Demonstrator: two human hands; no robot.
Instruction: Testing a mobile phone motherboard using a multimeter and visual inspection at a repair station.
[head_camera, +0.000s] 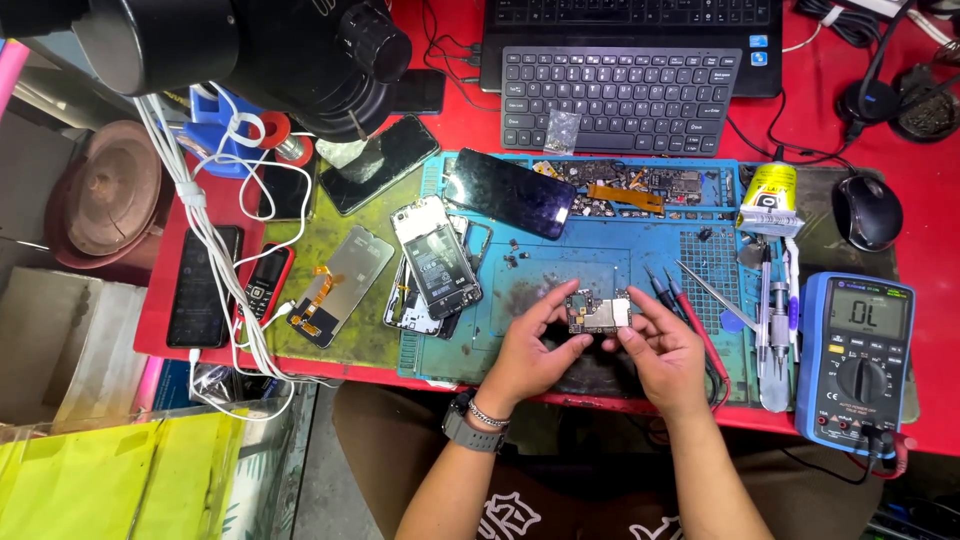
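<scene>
A small phone circuit board (597, 312) is held between both hands over the blue repair mat (620, 262). My left hand (530, 350) pinches its left edge with thumb and fingers. The right edge is gripped by my right hand (662, 352). An opened phone with its battery showing (436, 262) lies to the left on the mat. A dark phone screen (510, 192) rests tilted at the mat's upper left. Red and black probes (680, 300) lie just right of my right hand.
A blue multimeter (856, 355) stands at the right, a black mouse (866, 210) above it. A keyboard (620, 98) and laptop sit at the back. Several phones and a screen panel (340, 285) lie on the left; a microscope head (300, 50) hangs at top left. Tweezers and tools (775, 310) lie on the mat's right.
</scene>
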